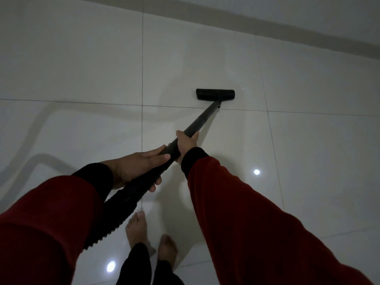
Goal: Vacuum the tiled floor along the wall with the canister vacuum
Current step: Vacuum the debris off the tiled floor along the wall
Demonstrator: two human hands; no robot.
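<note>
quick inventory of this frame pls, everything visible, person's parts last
floor head: 1, black, flat on the tiles, short of the wall
wand: 1, dark grey, runs from the floor head back to the hands
hose: 1, black, ribbed, trails down from the wand's near end at lower left
tiled floor: glossy white, thin dark joints
skirting: 1, beige strip, base of the wall, top
light reflections: 2, white spots on the tiles
sleeves: 2, red with black cuffs
left hand: grip on the wand's near end
right hand: grip further up the wand
bare feet: 2, bottom centre
</note>
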